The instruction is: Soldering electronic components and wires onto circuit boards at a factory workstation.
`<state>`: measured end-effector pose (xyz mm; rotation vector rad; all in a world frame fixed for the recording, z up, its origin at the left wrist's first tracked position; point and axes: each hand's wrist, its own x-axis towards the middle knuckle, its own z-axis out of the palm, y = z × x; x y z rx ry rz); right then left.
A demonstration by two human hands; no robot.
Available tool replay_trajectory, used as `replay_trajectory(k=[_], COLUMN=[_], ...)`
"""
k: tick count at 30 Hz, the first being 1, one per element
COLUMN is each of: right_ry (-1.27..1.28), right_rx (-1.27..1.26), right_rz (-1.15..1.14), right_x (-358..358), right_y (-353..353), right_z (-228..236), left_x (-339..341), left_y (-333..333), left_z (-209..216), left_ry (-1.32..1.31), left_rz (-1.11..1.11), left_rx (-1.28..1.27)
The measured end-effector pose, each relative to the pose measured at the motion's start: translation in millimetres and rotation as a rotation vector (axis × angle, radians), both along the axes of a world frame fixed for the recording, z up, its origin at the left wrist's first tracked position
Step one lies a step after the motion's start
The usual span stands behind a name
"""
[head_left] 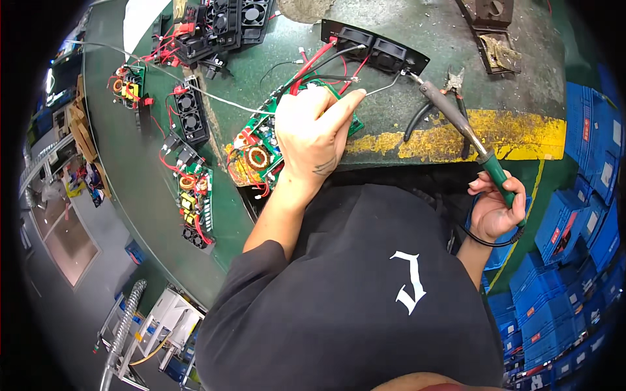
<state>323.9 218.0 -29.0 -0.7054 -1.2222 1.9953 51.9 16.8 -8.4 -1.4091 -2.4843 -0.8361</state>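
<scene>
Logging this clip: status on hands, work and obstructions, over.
Right hand holding soldering iron, tip at black twin-fan panel. Left hand pinching solder wire. Possible snag: cutting pliers, one handle crossing under iron.

Pliers [455, 84] lie right of the circuit board [265, 135] on the bench [528, 91].

Circuit board [266, 138] partly hidden, white sheet [141, 25] cropped

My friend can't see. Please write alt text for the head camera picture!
A person's right hand points a green-handled soldering iron at one corner of a black fan panel; the left hand holds thin grey wire reaching toward the tip. A green circuit board shows beneath the left hand, with blue crates at right.
</scene>
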Motion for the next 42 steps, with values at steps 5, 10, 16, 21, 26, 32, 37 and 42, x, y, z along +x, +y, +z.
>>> replay_trajectory(k=[5,10,16,21,26,32,37,42], right_ry=[-0.02,-0.01,0.009,0.001,-0.001,-0.006,-0.01,-0.004], right_rx=[-0.025,-0.035,-0.051,-0.062,-0.071,-0.05,-0.035,-0.019], right_rz=[0.012,0.027,0.044,0.04,0.056,0.061,0.058,0.061], right_x=[-4.0,-5.7,-5.7,-9.5,-10.1,-9.3,-8.9,-8.6], right_y=[3.7,5.0,6.5,7.4,10.0,10.7,8.7,8.0], right_z=[-0.5,-0.1,0.2,-2.4,-0.7,-0.3,1.2,2.7], left_x=[-2.7,-2.5,-2.7,-3.1,-3.2,-4.5,-3.7,-3.0], left_y=[-0.1,0.9,1.3,1.2,-1.1,-0.1,0.4,1.0], left_z=[-3.7,1.0,-0.7,-1.1,-1.5,-3.9,-2.8,-3.1], left_ry=[-0.025,-0.031,-0.049,-0.06,-0.068,-0.052,-0.051,-0.06], left_rz=[-0.011,-0.001,-0.012,-0.023,-0.026,-0.038,-0.035,-0.039], left_rx=[0.012,0.028,0.02,0.03,0.015,0.022,0.022,0.007])
